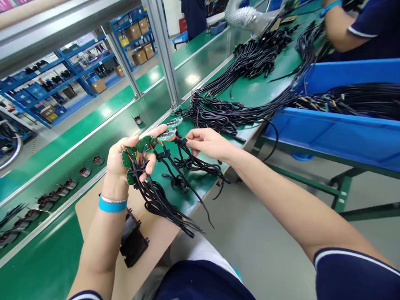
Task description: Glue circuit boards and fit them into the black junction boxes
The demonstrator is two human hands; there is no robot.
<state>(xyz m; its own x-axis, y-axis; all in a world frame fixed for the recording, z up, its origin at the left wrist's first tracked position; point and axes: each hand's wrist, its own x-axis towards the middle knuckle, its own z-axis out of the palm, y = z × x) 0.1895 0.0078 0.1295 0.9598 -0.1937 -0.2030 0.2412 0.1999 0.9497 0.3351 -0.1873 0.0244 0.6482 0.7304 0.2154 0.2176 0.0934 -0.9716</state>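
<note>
Green circuit boards (147, 143), round in outline, are located at the centre-left of the frame, above the bench. Several are gathered in the left hand (118, 156); overlap prevents an exact count. The left hand is curled around the boards, thumb and fingers bent to retain them in a fan. Short coloured wires run from the boards into black cables (154, 199), which hang in loops towards the lower centre. The right hand (209, 144), at the centre of the frame, has its thumb and fingers pinched on one of these black cables, just beside a board.

A blue wristband (112, 205) encircles the left wrist. Below it, a black fixture (135, 250) rests on a tan board (161, 239), which lies on the green workbench (56, 263). Small round metal parts (70, 184) are set in a line along the left side, with thin black leads at the far lower left.

Bundled black cables (230, 113) cover the bench at the upper centre. More cables lie inside a blue bin (332, 137) at the right. A co-worker's dark sleeve (369, 24) is visible at the upper right; blue shelving (31, 95) stands at the upper left.
</note>
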